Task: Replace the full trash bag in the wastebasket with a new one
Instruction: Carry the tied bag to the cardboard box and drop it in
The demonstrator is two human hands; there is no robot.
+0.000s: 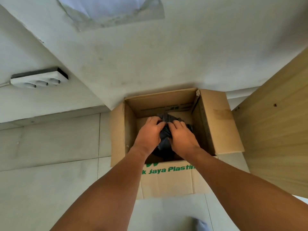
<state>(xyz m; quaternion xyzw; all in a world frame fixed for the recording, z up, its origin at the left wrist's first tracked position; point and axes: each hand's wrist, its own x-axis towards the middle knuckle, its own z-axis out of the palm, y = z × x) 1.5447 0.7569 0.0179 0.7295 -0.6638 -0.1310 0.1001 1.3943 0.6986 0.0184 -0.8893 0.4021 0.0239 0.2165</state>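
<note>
Both hands, left and right, are squeezing the black bag by its top, down inside the box. The thin bag could be ripping or slipping out if they are pulling too hard.

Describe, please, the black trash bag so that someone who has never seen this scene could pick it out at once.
Find the open cardboard box with green lettering, standing on the floor against the white wall, beside a wooden panel. Inside it, the left hand and the right hand grip the black trash bag between them. It is the only dark, crumpled, glossy thing there.
</note>
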